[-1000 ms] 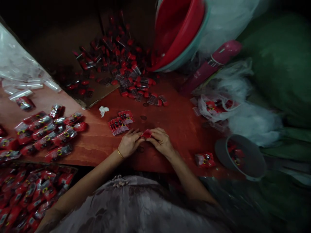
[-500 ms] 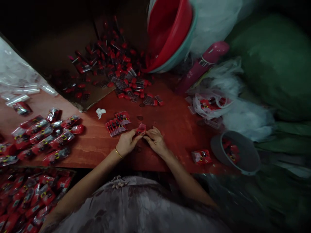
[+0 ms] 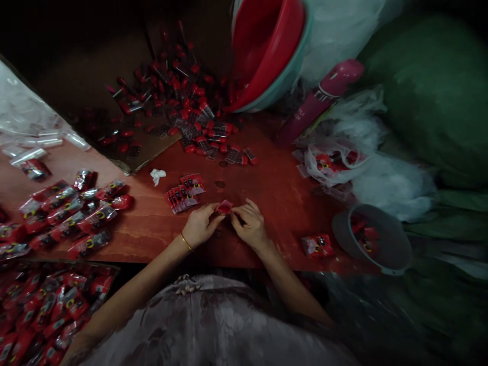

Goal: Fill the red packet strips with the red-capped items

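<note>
far left: clear plastic sleeves (image 3: 32,145) lying on the red table (image 3: 152,229), loose pile.
left pile: filled packets (image 3: 72,213), red/black print in shiny wrap, spread on the table left of my arms.
bottom left: tray of more packets (image 3: 49,305) sits below the table edge.
card stack: small fanned stack of printed cards (image 3: 185,192), just up-left of my left hand, not touching.
paper scrap: white crumpled bit (image 3: 157,175) near the stack.
my left hand (image 3: 201,226): fingers closed, pinching the left end of the small red piece (image 3: 223,207); gold bangle (image 3: 186,241) on the wrist.
red piece: held between both hands, just off the table, centre front.
my right hand (image 3: 249,223): fingertips closed on the right end of the same piece, knuckles on the table.
back centre: heap of red-capped parts (image 3: 183,101) spilling from cardboard onto the table.
red basin (image 3: 267,51): tilted on its side behind the heap.
pink bottle (image 3: 320,99): lying slanted, right of basin.
right: single packet (image 3: 317,245) on the table, beside the grey bowl (image 3: 371,239) holding a few red items.
far right: white plastic bags (image 3: 366,168), green sack (image 3: 438,96).
</note>
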The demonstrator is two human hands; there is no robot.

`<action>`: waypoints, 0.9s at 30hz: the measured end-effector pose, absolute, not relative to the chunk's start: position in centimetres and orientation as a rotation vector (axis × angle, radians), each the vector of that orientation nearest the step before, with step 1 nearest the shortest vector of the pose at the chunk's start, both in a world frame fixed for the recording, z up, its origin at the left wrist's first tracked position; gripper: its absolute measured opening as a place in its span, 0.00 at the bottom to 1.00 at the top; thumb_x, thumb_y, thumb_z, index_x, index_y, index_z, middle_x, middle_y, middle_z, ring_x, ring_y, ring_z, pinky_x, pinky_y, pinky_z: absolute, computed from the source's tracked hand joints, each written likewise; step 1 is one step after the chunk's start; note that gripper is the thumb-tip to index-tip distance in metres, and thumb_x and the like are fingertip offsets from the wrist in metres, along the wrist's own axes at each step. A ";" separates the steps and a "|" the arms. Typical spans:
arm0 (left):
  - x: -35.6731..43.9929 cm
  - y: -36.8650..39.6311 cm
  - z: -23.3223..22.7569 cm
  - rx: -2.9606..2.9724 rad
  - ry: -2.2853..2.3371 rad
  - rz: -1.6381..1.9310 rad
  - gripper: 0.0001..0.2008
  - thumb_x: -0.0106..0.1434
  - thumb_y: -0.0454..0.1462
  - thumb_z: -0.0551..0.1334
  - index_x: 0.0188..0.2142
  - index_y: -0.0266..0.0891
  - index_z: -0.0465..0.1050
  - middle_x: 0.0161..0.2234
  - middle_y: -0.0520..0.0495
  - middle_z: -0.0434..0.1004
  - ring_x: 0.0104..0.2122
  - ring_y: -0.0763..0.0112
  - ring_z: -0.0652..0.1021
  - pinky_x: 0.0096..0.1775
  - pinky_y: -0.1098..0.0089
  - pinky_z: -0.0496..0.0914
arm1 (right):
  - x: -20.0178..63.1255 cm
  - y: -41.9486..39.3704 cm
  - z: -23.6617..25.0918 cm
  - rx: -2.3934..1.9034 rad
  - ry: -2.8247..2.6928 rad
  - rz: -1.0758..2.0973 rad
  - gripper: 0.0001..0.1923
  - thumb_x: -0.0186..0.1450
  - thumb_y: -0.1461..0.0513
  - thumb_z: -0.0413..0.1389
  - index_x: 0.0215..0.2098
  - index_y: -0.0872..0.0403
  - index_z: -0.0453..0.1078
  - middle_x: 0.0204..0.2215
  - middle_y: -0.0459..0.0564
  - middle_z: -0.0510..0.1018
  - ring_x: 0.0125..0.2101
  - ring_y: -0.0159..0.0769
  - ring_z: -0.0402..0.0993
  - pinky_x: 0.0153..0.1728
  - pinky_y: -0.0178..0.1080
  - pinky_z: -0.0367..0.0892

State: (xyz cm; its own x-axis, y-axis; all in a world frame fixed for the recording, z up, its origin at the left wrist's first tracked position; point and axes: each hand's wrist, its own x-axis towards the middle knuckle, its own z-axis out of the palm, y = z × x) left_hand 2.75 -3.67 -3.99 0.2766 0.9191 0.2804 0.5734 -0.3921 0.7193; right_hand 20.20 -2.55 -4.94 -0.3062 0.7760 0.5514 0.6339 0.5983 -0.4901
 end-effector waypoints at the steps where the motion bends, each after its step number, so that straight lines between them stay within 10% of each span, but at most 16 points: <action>1: 2.8 -3.7 -4.0 2.066 1.345 0.936 0.14 0.62 0.40 0.56 0.45 0.36 0.69 0.40 0.43 0.78 0.40 0.66 0.77 0.42 0.68 0.71 | 20.2 -2.6 -4.9 -1.116 -2.035 0.234 0.07 0.61 0.66 0.51 0.31 0.53 0.71 0.25 0.47 0.78 0.27 0.34 0.74 0.48 0.49 0.64; 27: 2.8 -3.1 -3.7 2.010 1.347 0.907 0.09 0.62 0.38 0.57 0.40 0.38 0.71 0.36 0.45 0.78 0.36 0.66 0.77 0.39 0.67 0.71 | 20.0 -3.1 -5.7 -1.214 -1.956 0.405 0.04 0.59 0.62 0.54 0.32 0.52 0.71 0.27 0.47 0.79 0.28 0.36 0.75 0.53 0.54 0.59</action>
